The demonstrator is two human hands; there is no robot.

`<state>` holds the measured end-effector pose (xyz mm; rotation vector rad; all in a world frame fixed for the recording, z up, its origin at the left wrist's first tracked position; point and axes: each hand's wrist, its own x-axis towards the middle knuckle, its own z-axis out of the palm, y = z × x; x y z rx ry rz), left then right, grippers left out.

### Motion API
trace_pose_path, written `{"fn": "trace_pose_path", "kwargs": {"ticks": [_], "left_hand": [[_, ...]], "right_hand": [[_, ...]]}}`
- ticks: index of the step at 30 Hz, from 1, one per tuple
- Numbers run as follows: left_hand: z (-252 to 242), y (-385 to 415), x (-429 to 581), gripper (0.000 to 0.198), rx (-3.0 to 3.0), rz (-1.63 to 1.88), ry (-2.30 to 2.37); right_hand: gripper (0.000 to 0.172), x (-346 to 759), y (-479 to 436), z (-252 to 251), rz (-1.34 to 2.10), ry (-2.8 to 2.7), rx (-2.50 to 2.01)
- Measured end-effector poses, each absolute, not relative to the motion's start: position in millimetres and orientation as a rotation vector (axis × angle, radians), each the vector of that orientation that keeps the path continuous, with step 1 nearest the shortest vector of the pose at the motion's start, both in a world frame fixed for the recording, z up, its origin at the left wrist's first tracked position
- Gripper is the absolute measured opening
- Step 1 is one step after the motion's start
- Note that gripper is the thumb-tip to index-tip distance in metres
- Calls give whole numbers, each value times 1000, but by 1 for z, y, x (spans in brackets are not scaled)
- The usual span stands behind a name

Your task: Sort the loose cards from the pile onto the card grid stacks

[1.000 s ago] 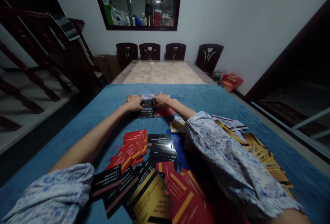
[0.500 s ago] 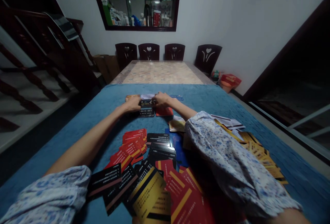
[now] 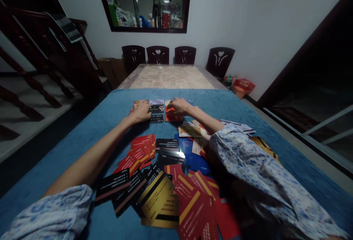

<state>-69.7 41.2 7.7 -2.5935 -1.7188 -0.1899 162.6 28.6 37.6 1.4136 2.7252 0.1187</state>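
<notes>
Cards lie in neat rows on the blue cloth, with both hands over them. My left hand rests at the left of the rows, thumb and fingers apart, its tips at the edge of a black card. A second black card lies just below that one. My right hand is bent over the column to the right, its fingers closed at a red card; the fingertips partly hide it. Behind the black cards lies a pale card.
Nearer me are fanned red cards, black cards, gold cards and dark red cards. Blue cards and cream cards lie by my right forearm, gold ones beyond it. Chairs stand behind the table.
My right hand has moved right, off the black cards and onto the red card's column. The upper black card is now more exposed. My left hand stays at the left of the rows.
</notes>
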Motion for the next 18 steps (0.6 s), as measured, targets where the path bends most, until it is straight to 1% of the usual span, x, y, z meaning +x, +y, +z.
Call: {"fn": "trace_pose_path", "kwargs": {"ticks": [7,11,18], "left_hand": [[7,19,-61,47,-2640,-226,-1687],[6,6,-56,48,-2680,-253,-1662],[6,-17,-35,43,-2738,-225,-1621]], "right_hand": [[33,182,9,30,156,2777,1421],[31,193,-6,27,117,2807,1443],[30,214,-31,20,119,2832,1489]]}}
